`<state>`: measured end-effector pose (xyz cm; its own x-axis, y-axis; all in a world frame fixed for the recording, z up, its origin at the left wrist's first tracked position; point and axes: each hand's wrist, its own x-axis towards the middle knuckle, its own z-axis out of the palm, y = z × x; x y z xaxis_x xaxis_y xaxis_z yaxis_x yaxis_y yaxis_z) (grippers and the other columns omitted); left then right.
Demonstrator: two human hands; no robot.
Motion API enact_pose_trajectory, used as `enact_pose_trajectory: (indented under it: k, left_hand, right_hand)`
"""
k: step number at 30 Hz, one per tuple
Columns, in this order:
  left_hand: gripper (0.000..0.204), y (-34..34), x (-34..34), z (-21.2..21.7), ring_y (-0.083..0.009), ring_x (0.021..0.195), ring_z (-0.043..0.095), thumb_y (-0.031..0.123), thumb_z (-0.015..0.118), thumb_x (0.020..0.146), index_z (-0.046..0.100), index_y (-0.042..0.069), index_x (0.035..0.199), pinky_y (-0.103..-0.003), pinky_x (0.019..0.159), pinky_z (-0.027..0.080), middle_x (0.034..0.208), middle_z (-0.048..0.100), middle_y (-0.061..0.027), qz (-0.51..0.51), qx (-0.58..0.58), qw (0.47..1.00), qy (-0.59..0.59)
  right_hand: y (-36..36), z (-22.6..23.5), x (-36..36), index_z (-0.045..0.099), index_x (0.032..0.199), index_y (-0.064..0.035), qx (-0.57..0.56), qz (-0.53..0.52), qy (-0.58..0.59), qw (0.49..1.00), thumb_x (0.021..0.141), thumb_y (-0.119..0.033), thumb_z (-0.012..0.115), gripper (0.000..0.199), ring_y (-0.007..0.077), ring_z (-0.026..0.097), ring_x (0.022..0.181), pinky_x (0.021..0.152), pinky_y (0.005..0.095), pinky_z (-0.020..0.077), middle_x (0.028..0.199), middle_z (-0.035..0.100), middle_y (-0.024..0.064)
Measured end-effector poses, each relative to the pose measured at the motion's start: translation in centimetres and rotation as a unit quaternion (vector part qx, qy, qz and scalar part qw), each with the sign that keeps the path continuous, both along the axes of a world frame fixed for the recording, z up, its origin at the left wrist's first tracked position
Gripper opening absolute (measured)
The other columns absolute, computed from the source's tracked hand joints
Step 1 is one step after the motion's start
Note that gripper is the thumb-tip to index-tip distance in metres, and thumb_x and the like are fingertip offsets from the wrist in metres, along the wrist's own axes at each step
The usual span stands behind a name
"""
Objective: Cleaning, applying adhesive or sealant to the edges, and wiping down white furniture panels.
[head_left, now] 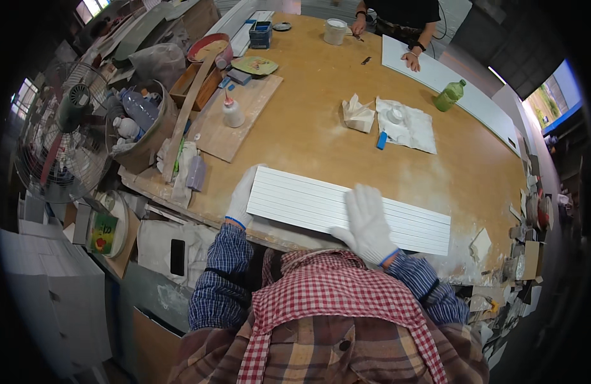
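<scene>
A long white board with parallel grooves lies along the near edge of the table, its right end closer to me. My left hand, in a white knit glove, grips the board's left end, its fingers partly hidden by the board. Flat on the board's right half rests my right hand, gloved too, with its fingers stretched out and the thumb apart. Beyond it are a folded sheet of paper, a blue block and a white cloth with a small clear item on top.
Across the table a person's hand presses on a long white panel, near a green bottle. To the left are a glue bottle on a wooden board, a bin of bottles and a fan.
</scene>
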<state>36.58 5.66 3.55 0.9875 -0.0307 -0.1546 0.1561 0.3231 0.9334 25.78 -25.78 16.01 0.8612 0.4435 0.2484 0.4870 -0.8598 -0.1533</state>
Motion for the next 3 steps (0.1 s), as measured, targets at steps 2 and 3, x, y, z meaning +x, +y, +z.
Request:
enact_pose_trajectory:
  k: [2, 3]
  left_hand:
    - [0.043, -1.2, -0.4, 2.4, -0.0159, 0.108, 0.062, 0.035, 0.054, 0.104, 0.061, 0.001, 0.129, -0.027, 0.094, 0.05, 0.117, 0.066, -0.0068, 0.003, -0.073, 0.992, 0.102]
    - [0.041, -1.0, -1.1, 3.6, -0.0162, 0.118, 0.056, 0.031, 0.058, 0.101, 0.06, 0.004, 0.132, -0.027, 0.103, 0.042, 0.126, 0.062, -0.006, -0.005, -0.099, 0.987, 0.128]
  right_hand:
    - [4.4, 0.6, 3.0, 0.045, 0.128, 0.0124, 0.04, 0.042, 0.081, 0.995, 0.079, -0.055, 0.07, 0.087, 0.0463, 0.041, 0.123, 0.113, 0.0546, 0.0263, 0.129, 0.045, 0.0302]
    - [4.6, 0.7, 2.6, 0.045, 0.128, 0.0124, 0.036, 0.041, 0.082, 0.995, 0.079, -0.055, 0.07, 0.087, 0.0463, 0.041, 0.123, 0.113, 0.0546, 0.0263, 0.129, 0.045, 0.0302]
